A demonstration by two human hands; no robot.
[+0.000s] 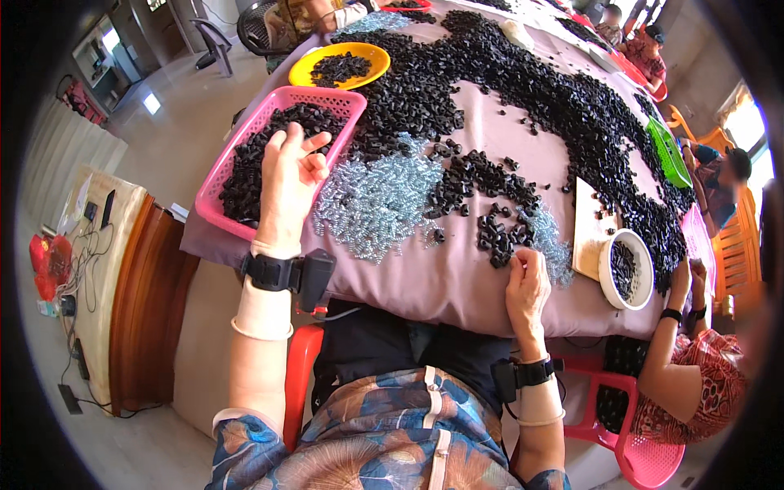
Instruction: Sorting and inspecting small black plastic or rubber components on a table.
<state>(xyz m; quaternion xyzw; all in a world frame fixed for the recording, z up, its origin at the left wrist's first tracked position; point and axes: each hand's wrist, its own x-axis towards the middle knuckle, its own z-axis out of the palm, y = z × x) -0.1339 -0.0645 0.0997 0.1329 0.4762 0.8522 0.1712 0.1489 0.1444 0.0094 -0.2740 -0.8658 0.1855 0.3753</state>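
My left hand point(291, 175) is over the right side of a pink basket point(214, 184) filled with small black plastic pieces point(245, 173). Its fingers are apart, and I see nothing between them. My right hand point(528, 287) is low over the cloth near the table's front edge, thumb and fingertips pressed together. Whatever it may pinch is too small to make out. Just beyond those fingertips lie loose black pieces point(498, 233), with a small heap of metal springs point(549, 245) beside them. A larger heap of springs point(377, 200) lies between my hands.
A yellow plate point(378, 64) of black pieces is behind the basket. Black pieces point(563, 98) spread widely across the cloth-covered table point(498, 131). A board point(585, 233) and a white round bowl point(608, 282) are at right. A co-worker's hands point(690, 278) are close beyond the bowl.
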